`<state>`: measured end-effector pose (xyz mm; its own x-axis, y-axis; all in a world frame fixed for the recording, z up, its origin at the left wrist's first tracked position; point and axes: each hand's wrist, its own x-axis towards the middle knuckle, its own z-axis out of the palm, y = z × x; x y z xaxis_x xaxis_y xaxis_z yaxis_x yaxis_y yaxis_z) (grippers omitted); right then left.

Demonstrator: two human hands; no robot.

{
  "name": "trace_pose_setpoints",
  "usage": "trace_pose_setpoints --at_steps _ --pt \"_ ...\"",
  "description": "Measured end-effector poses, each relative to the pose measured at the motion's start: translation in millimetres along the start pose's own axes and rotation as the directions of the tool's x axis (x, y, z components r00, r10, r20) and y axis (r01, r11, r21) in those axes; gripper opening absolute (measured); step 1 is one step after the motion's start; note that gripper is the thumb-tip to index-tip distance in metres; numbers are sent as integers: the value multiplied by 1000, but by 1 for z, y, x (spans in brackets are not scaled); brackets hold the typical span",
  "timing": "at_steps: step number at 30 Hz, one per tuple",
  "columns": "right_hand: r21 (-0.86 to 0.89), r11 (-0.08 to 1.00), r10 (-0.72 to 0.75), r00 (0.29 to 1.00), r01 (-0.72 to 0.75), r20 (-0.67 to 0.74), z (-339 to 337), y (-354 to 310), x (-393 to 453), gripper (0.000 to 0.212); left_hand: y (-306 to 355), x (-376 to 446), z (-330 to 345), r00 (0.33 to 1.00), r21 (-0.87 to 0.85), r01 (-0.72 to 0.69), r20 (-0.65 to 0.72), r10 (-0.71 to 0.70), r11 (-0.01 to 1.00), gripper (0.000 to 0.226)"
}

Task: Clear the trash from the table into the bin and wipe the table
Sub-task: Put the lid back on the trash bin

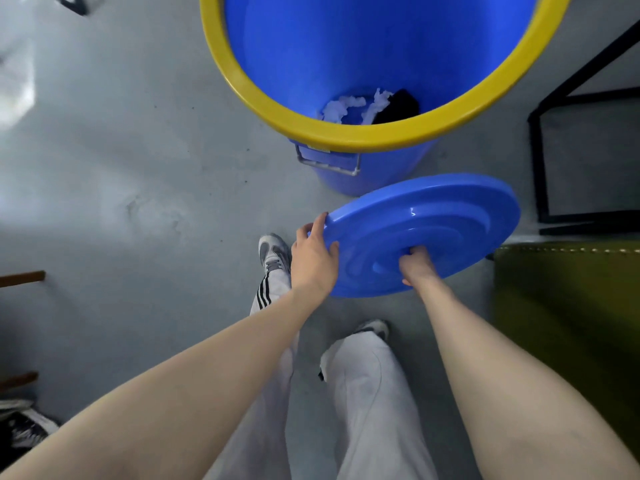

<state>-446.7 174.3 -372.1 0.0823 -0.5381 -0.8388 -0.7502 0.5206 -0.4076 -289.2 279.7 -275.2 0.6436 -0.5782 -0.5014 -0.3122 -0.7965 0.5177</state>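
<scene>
A big blue bin with a yellow rim (263,98) stands open on the grey floor ahead of me. White crumpled trash (346,107) and something dark (398,107) lie at its bottom. I hold the round blue lid (443,223) tilted in the air just in front of the bin. My right hand (417,263) grips the lid's centre handle. My left hand (313,256) clasps the lid's left edge. The table is out of view.
A black metal frame (540,168) stands to the right of the bin, with an olive-green upholstered seat (568,306) below it. My legs in white trousers and grey shoes (273,252) are beneath the lid. Wooden pieces (20,277) and dark shoes sit at the left edge.
</scene>
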Motion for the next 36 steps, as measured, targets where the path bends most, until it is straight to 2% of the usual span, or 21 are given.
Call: trace_pose_setpoints --at_steps 4,8,14,17,21,23,28,36 --pt "9 1000 -4 999 5 -35 -17 -18 -46 42 20 -16 -38 1000 -14 -13 23 13 1000 59" --pt "26 999 -31 996 34 -83 -33 -40 -98 32 37 -38 -80 997 -46 -72 34 73 996 58" --pt "27 998 -53 993 56 -101 -46 -78 -159 30 54 -59 -136 992 -101 -128 7 130 987 60" --pt "11 998 -64 993 65 -98 -55 -106 -178 32 71 -57 -161 991 -134 -137 -6 137 981 62" --pt "-26 996 -85 988 83 -132 -70 -159 -192 20 100 -29 -202 982 -113 -191 -20 190 975 65" --pt "-65 995 -85 986 76 -147 -76 -185 -195 25 111 -9 -222 977 -103 -212 2 214 972 68" --pt "-154 986 -88 978 59 -188 -88 -260 -196 57 142 48 -264 964 -125 -260 22 265 958 65" --pt "-190 980 -107 968 64 -225 -90 -363 -183 68 175 136 -328 966 -130 -245 52 254 961 59"
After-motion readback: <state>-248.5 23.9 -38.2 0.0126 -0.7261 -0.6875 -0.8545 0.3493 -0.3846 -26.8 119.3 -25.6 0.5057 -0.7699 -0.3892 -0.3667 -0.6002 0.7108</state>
